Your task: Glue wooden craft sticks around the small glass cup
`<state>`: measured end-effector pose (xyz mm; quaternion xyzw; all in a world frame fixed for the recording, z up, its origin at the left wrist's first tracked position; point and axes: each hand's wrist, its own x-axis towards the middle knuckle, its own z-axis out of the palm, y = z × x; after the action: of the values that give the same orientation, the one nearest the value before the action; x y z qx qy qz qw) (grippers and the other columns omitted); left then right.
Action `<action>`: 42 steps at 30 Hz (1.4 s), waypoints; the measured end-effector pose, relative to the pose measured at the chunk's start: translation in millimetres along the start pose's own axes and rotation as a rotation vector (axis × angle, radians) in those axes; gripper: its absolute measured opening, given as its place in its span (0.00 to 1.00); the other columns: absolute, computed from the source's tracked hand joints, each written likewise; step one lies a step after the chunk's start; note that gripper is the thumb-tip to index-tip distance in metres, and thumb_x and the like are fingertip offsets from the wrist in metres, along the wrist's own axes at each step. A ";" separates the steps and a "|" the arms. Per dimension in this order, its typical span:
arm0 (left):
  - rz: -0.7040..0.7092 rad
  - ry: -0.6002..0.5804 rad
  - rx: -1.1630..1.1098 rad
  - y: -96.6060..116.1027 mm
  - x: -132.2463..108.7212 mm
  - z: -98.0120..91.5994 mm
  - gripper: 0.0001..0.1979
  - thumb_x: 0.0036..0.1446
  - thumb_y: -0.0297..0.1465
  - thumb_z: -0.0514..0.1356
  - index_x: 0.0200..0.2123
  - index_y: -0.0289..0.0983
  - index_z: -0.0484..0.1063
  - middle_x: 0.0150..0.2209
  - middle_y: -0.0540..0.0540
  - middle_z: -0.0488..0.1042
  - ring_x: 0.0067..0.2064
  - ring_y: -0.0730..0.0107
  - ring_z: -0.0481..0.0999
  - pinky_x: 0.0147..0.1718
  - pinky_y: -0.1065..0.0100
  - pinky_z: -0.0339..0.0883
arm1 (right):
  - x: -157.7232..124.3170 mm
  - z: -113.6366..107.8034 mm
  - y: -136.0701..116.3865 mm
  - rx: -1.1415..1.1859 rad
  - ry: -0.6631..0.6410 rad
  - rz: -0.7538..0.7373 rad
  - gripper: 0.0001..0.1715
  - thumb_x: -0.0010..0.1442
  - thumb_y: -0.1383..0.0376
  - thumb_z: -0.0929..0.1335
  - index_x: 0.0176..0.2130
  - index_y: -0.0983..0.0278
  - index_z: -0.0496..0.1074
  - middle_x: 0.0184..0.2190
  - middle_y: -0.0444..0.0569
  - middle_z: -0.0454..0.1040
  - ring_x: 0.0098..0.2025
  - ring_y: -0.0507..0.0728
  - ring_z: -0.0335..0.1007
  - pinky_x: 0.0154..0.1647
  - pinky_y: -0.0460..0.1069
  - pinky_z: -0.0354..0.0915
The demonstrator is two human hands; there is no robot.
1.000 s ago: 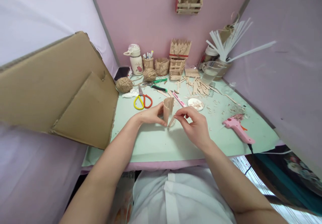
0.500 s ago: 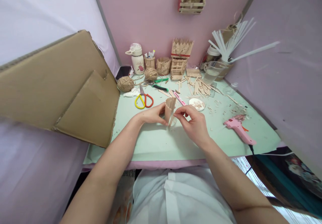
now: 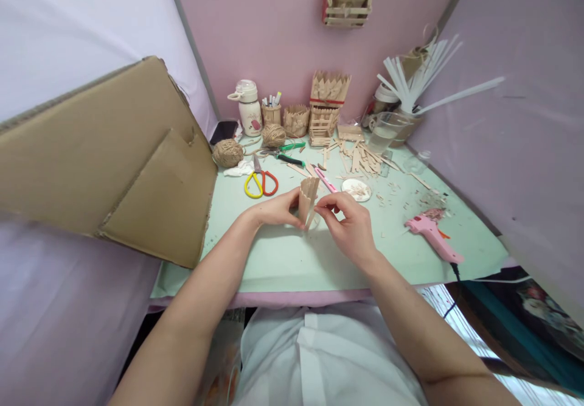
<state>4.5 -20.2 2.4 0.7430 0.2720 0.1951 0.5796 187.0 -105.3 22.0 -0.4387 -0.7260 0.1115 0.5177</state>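
Observation:
My left hand [image 3: 283,209] grips a small cup made of wooden craft sticks [image 3: 307,199], its thumb on the near side and the other fingers partly hidden behind. The cup stands upright with an uneven, pointed rim. In a pinch, my right hand [image 3: 347,220] holds a thin wooden craft stick [image 3: 312,217] against the cup's right side. Just beyond the hands lie a pink craft knife [image 3: 325,179] and a white round lid [image 3: 356,190] with wood scraps on it. Scissors [image 3: 261,183] with yellow and red handles rest to the left.
A pink glue gun [image 3: 433,235] lies at right, its cord running off the edge. Loose craft sticks [image 3: 365,157], pliers [image 3: 291,159], twine balls [image 3: 228,153] and a bottle [image 3: 250,111] are farther back. A large cardboard box [image 3: 114,162] borders the left side.
Both hands keep nearly the same pose. The stick in my right hand and the cup have barely shifted; the view has moved very slightly.

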 end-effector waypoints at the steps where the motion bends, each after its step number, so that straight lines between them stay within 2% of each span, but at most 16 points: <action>1: -0.004 0.009 0.022 1.3 -0.2 0.6 0.40 0.36 0.28 0.73 0.54 0.33 0.62 0.57 0.36 0.68 0.59 0.49 0.68 0.57 0.52 0.62 | -0.4 0.5 0.1 0.000 0.003 -0.007 0.07 0.61 0.71 0.67 0.32 0.60 0.70 0.29 0.44 0.75 0.33 0.54 0.68 0.34 0.50 0.64; 14: -0.031 0.105 0.208 0.2 0.4 5.7 0.36 0.38 0.32 0.71 0.52 0.33 0.64 0.50 0.42 0.72 0.52 0.52 0.71 0.51 0.56 0.65 | 1.9 0.7 -1.3 -0.053 -0.020 0.000 0.07 0.61 0.69 0.66 0.32 0.59 0.70 0.29 0.46 0.75 0.33 0.56 0.69 0.35 0.52 0.65; 34: -0.049 0.115 0.304 7.7 -4.7 8.5 0.29 0.42 0.34 0.68 0.48 0.34 0.65 0.42 0.45 0.73 0.44 0.59 0.72 0.39 0.64 0.66 | 2.2 2.4 4.1 -0.095 -0.011 -0.058 0.07 0.62 0.70 0.65 0.33 0.59 0.69 0.30 0.46 0.75 0.36 0.57 0.69 0.36 0.53 0.64; 42: -0.034 0.119 0.270 4.3 -4.1 9.0 0.30 0.42 0.34 0.68 0.49 0.34 0.65 0.44 0.45 0.73 0.45 0.58 0.73 0.41 0.63 0.67 | -0.5 2.3 5.1 -0.105 0.001 -0.044 0.03 0.64 0.66 0.66 0.37 0.58 0.69 0.34 0.48 0.75 0.37 0.58 0.69 0.38 0.54 0.65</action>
<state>7.5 -30.4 4.3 0.7966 0.3424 0.1905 0.4603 187.7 -102.0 17.6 -0.4492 -0.7401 0.0618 0.4967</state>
